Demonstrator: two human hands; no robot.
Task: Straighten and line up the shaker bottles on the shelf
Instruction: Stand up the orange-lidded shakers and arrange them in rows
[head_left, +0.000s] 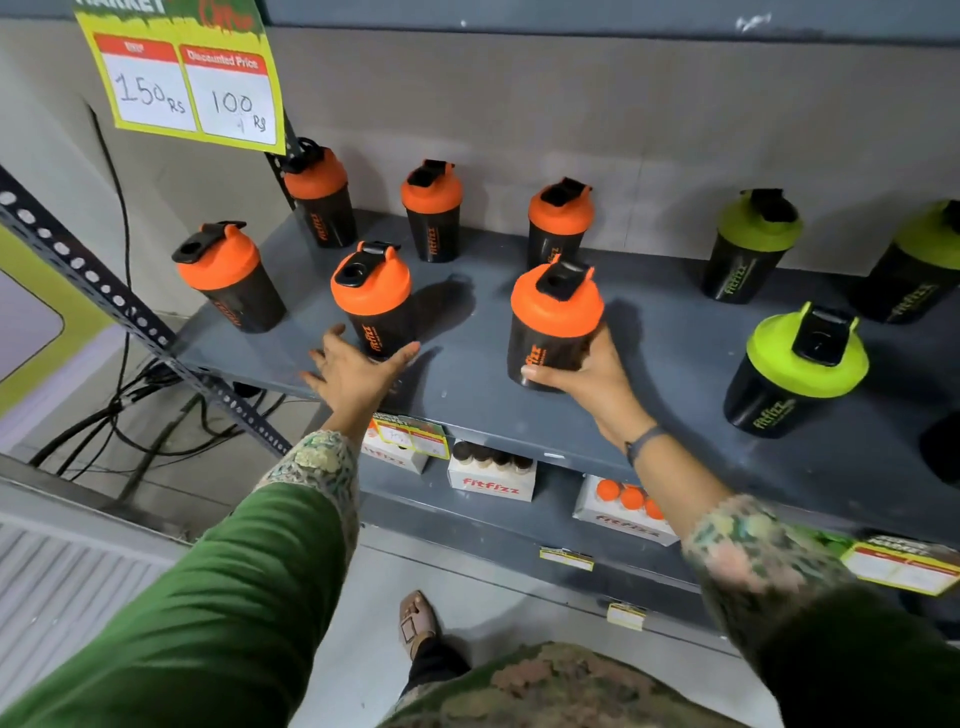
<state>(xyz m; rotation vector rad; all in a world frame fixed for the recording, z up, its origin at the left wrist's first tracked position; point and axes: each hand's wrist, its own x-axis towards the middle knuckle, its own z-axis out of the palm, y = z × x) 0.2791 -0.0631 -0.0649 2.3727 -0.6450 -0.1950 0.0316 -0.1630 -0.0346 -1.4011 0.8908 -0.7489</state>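
The step in hand looks like the front row of orange-lidded shakers being squared up on the grey shelf (675, 332). The right hand (587, 371) grasps the lower body of an orange-lidded shaker (553, 322), thumb across its front and fingers wrapped behind; whether its base rests on the shelf or is slightly raised cannot be told. The left hand (358, 371) is spread, fingers apart, gripping nothing, its thumb tip touching or almost touching the base of a second orange-lidded shaker (374, 299) just beyond it. The next move probably calls for the right hand to set its bottle level with the left hand's neighbour and turn the logo forward, while the left hand closes around its own bottle to nudge it into line. Counted: 6 orange-lidded shakers, namely 1 in the right hand, 1 at the left hand, 1 further left of the left hand (228, 278), and 3 in a back row beyond both hands (319, 197) (432, 210) (558, 223). To the right of the right hand stand 3 green-lidded shakers, 1 near the front (795, 369) and 2 behind (748, 247) (919, 265), the furthest cut by the frame edge. A dark shape at the far right edge may be another bottle; it cannot be told.
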